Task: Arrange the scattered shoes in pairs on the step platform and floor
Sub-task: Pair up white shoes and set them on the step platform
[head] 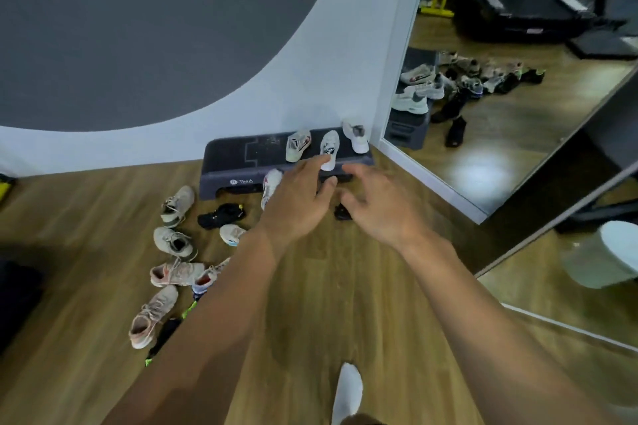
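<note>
Three pale shoes sit on the right half of the dark step platform [234, 152], which stands against the wall [310, 62]: a white-and-grey shoe [297, 146], a white shoe [330, 148] in the middle with its toe past the front edge, and a third shoe [355, 136] at the right end by the mirror [500, 107]. More shoes lie scattered on the wooden floor [345, 286] to the left — a beige shoe [176, 205], a black shoe [221, 216], a grey shoe [174, 243], a pink-toned shoe [176, 273] and another pinkish shoe [152, 317]. A white shoe with red marks [270, 185] leans at the platform's front.

Both hands reach forward, empty. The left hand [297, 198] is spread, fingers loose, its fingertips overlapping the middle shoe's toe in this view — actual contact cannot be told. The right hand [376, 203] is blurred, fingers curled slightly, holding nothing, above a small dark shoe [341, 212] on the floor.
</note>
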The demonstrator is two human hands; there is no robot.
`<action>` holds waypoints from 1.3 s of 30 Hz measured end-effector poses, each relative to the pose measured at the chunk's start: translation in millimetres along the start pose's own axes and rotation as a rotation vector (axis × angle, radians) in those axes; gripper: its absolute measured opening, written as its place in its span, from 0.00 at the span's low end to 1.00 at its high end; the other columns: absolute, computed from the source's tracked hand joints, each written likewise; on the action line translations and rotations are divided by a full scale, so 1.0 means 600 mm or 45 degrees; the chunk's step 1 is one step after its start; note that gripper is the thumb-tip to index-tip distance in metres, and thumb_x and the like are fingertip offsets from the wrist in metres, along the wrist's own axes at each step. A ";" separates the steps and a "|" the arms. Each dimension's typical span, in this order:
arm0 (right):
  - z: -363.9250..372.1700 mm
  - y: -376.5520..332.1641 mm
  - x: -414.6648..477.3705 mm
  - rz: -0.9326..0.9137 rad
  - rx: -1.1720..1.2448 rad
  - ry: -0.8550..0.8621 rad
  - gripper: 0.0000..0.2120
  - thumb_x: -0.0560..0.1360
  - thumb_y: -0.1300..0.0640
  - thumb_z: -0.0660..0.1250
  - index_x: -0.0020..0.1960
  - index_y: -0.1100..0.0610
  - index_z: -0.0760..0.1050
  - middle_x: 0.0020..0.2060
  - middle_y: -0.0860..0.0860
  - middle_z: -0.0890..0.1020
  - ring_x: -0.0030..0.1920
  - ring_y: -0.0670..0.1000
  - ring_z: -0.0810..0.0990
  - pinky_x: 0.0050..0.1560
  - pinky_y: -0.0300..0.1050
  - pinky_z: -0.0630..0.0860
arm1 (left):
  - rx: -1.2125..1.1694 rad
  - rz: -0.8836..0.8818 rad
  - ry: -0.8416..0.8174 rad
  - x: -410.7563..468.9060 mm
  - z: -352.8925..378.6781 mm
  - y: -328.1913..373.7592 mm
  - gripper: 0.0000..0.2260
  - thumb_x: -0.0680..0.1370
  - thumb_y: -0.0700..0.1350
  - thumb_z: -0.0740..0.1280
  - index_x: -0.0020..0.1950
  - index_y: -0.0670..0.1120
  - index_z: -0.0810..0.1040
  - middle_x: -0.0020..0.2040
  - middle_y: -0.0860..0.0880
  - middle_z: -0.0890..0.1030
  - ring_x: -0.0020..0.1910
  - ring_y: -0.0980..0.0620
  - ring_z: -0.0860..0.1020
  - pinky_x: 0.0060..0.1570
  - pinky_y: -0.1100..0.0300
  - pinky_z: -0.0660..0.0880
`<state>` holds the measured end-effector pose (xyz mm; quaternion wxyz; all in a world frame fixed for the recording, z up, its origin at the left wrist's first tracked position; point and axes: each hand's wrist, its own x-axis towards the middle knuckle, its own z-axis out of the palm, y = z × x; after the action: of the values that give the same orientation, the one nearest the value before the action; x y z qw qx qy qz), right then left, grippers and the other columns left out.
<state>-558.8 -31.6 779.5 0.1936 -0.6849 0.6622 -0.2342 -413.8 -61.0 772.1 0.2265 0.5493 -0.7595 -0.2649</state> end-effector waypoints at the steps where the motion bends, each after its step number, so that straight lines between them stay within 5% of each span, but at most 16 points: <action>1: 0.001 0.008 0.038 -0.006 0.011 -0.019 0.22 0.77 0.50 0.62 0.69 0.52 0.69 0.66 0.50 0.74 0.65 0.50 0.73 0.59 0.40 0.67 | -0.004 -0.013 -0.001 0.035 -0.003 -0.007 0.20 0.81 0.49 0.58 0.73 0.49 0.64 0.71 0.47 0.68 0.70 0.48 0.65 0.70 0.54 0.62; 11: 0.060 0.065 0.420 -0.021 -0.076 -0.025 0.21 0.76 0.51 0.62 0.68 0.52 0.70 0.63 0.52 0.77 0.62 0.52 0.75 0.54 0.41 0.70 | 0.031 -0.116 -0.017 0.397 -0.007 -0.141 0.20 0.80 0.52 0.57 0.73 0.53 0.63 0.71 0.47 0.69 0.69 0.46 0.66 0.66 0.42 0.66; 21: 0.110 0.171 0.743 0.264 -0.011 -0.101 0.20 0.78 0.50 0.62 0.68 0.54 0.70 0.64 0.53 0.76 0.64 0.52 0.73 0.62 0.43 0.68 | -0.053 -0.153 -0.178 0.743 0.035 -0.267 0.19 0.81 0.47 0.59 0.72 0.46 0.66 0.69 0.44 0.71 0.68 0.45 0.68 0.68 0.51 0.64; 34: 0.313 0.437 1.075 0.529 0.132 -0.408 0.20 0.78 0.52 0.60 0.70 0.55 0.67 0.65 0.54 0.75 0.62 0.54 0.75 0.59 0.45 0.70 | -0.046 -0.487 -0.396 1.087 0.284 -0.452 0.20 0.80 0.46 0.58 0.73 0.46 0.64 0.70 0.42 0.69 0.68 0.43 0.68 0.66 0.51 0.66; 39: 0.454 0.552 1.145 0.613 0.186 -0.470 0.16 0.77 0.54 0.61 0.61 0.60 0.71 0.53 0.57 0.80 0.53 0.57 0.77 0.53 0.53 0.73 | -0.057 -0.603 -0.483 1.153 0.428 -0.577 0.22 0.80 0.48 0.57 0.74 0.48 0.60 0.71 0.43 0.66 0.69 0.43 0.66 0.64 0.50 0.65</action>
<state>-662.7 -745.0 411.1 0.4093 -0.5235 0.7405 -0.1002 -533.1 -770.3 389.1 0.0248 0.6467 -0.6331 -0.4246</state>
